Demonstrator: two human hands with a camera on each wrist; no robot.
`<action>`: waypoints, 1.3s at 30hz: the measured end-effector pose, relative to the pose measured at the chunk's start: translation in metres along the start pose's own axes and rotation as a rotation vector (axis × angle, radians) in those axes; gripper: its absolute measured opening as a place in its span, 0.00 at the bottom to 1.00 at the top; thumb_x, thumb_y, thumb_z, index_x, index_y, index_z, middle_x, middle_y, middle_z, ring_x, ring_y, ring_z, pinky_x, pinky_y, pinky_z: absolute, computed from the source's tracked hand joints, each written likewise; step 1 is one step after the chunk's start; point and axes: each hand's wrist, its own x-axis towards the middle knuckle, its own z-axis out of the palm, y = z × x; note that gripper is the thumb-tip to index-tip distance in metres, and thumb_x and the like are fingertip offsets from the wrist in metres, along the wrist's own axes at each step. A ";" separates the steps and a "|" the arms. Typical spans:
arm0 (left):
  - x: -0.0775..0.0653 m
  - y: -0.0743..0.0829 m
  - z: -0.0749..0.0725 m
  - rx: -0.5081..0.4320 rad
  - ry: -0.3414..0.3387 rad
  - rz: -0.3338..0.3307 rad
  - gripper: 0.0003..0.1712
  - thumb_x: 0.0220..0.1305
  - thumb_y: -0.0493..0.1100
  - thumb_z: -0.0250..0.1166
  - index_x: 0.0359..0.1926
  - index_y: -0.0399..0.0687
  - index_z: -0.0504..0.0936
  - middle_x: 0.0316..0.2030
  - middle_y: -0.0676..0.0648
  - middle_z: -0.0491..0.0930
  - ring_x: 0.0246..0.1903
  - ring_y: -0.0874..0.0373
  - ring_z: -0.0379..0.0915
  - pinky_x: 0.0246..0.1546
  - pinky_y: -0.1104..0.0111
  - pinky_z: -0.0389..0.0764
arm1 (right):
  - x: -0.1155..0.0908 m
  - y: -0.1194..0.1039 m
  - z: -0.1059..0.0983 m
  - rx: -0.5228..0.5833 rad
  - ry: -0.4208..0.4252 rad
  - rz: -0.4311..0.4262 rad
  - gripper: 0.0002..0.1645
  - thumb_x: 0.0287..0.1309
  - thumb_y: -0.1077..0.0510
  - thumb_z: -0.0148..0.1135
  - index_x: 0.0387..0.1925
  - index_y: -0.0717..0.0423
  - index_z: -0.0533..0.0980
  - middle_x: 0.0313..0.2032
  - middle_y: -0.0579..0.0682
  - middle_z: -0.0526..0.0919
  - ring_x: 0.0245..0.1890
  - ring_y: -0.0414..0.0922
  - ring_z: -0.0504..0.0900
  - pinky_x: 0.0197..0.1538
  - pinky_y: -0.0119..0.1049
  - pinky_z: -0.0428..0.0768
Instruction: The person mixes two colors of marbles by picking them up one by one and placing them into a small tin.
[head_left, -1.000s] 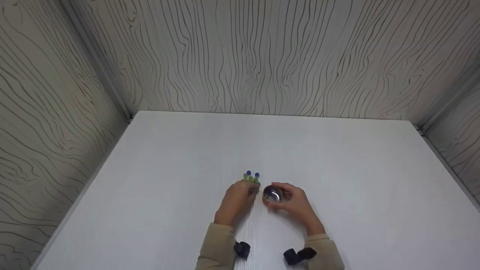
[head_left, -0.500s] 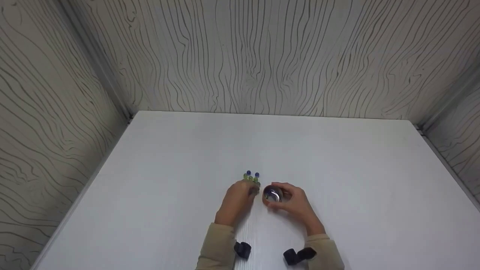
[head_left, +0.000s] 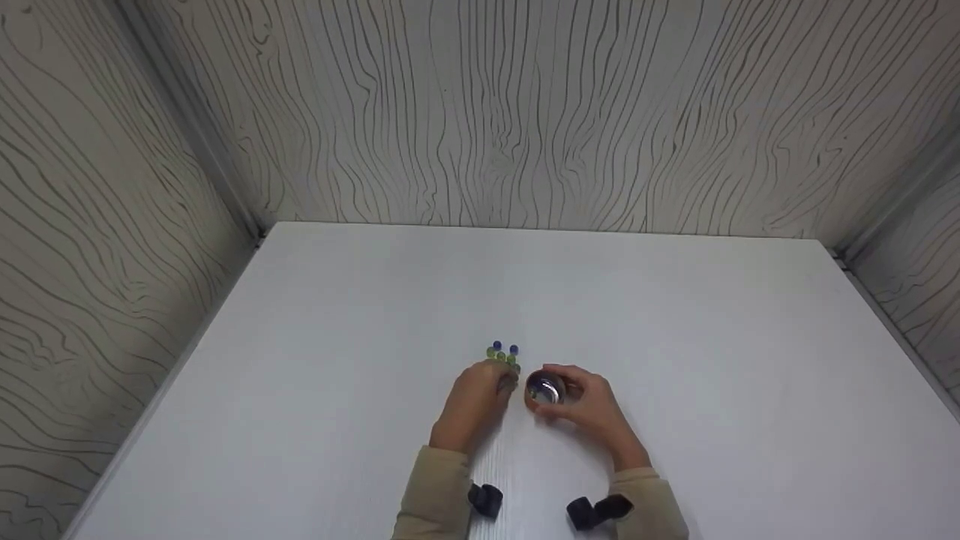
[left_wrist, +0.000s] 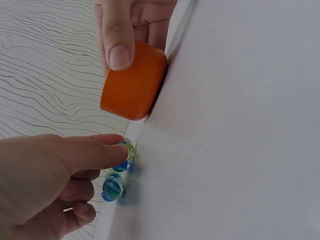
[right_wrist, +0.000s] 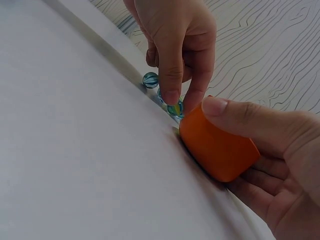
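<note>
My left hand (head_left: 474,397) is low over the table, its thumb and index finger pinching a yellow-green glass marble (right_wrist: 175,107). Several loose blue and green marbles (head_left: 501,356) lie around and just beyond those fingers, and a blue-striped marble (left_wrist: 113,187) sits close beside them. To the right, my right hand (head_left: 595,405) grips a small orange cup (right_wrist: 217,145) by its sides, thumb near and fingers on the far side. The cup stands upright on the table, with a shiny metallic inside and a few small coloured spots in it, too small to tell apart.
A white table (head_left: 360,315) spreads out on all sides of the hands. Wood-grain panels (head_left: 480,112) rise along its back and sides. Black wrist mounts (head_left: 486,501) sit on both sleeves.
</note>
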 end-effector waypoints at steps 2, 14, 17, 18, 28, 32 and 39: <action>0.000 0.000 0.000 -0.013 -0.004 -0.003 0.08 0.65 0.39 0.62 0.42 0.47 0.86 0.39 0.49 0.87 0.44 0.54 0.83 0.49 0.62 0.82 | 0.000 0.000 0.000 0.010 -0.003 -0.012 0.36 0.42 0.58 0.77 0.56 0.63 0.76 0.55 0.63 0.81 0.59 0.59 0.78 0.61 0.45 0.76; -0.001 -0.001 0.000 -0.027 -0.021 -0.017 0.09 0.66 0.40 0.60 0.43 0.48 0.85 0.40 0.49 0.86 0.44 0.53 0.82 0.50 0.61 0.81 | -0.001 0.000 -0.001 0.015 0.000 -0.022 0.36 0.42 0.58 0.77 0.56 0.64 0.76 0.54 0.63 0.81 0.58 0.60 0.78 0.60 0.43 0.77; -0.001 0.000 -0.001 -0.047 -0.038 -0.045 0.10 0.67 0.41 0.59 0.44 0.49 0.85 0.41 0.50 0.86 0.46 0.54 0.82 0.51 0.61 0.81 | 0.000 0.001 -0.001 0.016 0.000 -0.018 0.36 0.42 0.58 0.77 0.56 0.64 0.75 0.55 0.63 0.81 0.58 0.60 0.78 0.60 0.44 0.77; -0.001 0.000 -0.001 -0.053 -0.043 -0.052 0.10 0.67 0.41 0.59 0.44 0.49 0.85 0.42 0.50 0.86 0.47 0.54 0.82 0.51 0.60 0.81 | 0.000 0.001 -0.001 0.015 -0.002 -0.018 0.36 0.42 0.58 0.77 0.56 0.64 0.75 0.55 0.63 0.81 0.59 0.60 0.78 0.60 0.44 0.77; 0.001 -0.001 -0.006 -0.134 -0.106 -0.087 0.12 0.68 0.42 0.57 0.47 0.50 0.83 0.46 0.50 0.84 0.51 0.55 0.80 0.54 0.60 0.79 | 0.000 0.000 -0.001 0.005 -0.007 -0.012 0.36 0.42 0.58 0.77 0.56 0.64 0.75 0.55 0.63 0.81 0.59 0.60 0.77 0.61 0.45 0.76; 0.004 -0.006 -0.011 -0.184 -0.122 -0.048 0.11 0.67 0.42 0.59 0.48 0.49 0.83 0.39 0.50 0.82 0.39 0.62 0.75 0.42 0.69 0.79 | 0.000 0.001 -0.001 -0.008 -0.008 -0.032 0.36 0.43 0.58 0.77 0.55 0.65 0.75 0.55 0.64 0.81 0.59 0.61 0.77 0.60 0.46 0.76; 0.010 -0.020 -0.014 -0.389 -0.016 0.013 0.10 0.66 0.38 0.60 0.46 0.43 0.82 0.26 0.53 0.70 0.26 0.68 0.62 0.27 0.79 0.66 | 0.000 -0.001 -0.002 0.000 -0.015 -0.035 0.36 0.43 0.57 0.76 0.56 0.64 0.75 0.55 0.64 0.80 0.59 0.61 0.77 0.60 0.45 0.76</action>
